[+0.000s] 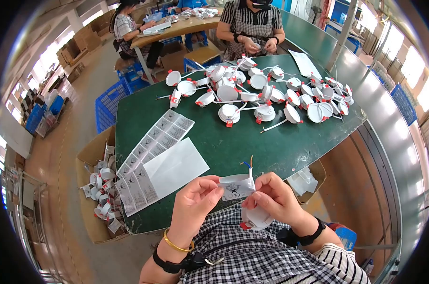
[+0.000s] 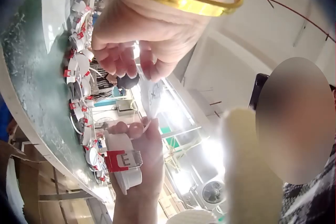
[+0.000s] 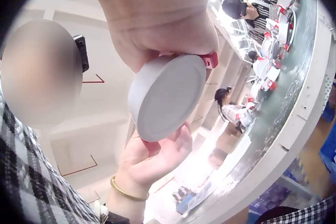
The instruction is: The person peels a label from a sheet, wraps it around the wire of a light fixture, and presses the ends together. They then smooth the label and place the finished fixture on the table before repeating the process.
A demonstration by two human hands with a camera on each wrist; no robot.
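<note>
Between both hands, over the table's near edge, a printed silver-white label (image 1: 236, 188) lies around a white cable with blue and brown wire ends (image 1: 250, 165) pointing up. The left hand (image 1: 198, 199) pinches the label's left end between thumb and forefinger. At the label's right end, the right hand (image 1: 277, 199) pinches it together with the cable. Below the right hand hangs a round white lamp (image 1: 257, 217) with red clips; the right wrist view shows its flat white face (image 3: 170, 98) close up, and the left wrist view shows a red clip (image 2: 123, 161) with a spring.
Many white lamps (image 1: 227, 93) with red clips are heaped across the green table (image 1: 214, 142). Label sheets (image 1: 150, 151) and a blank white sheet (image 1: 176, 168) lie at left. A cardboard box (image 1: 93, 229) of lamps stands left of the table. Another person (image 1: 250, 28) sits opposite.
</note>
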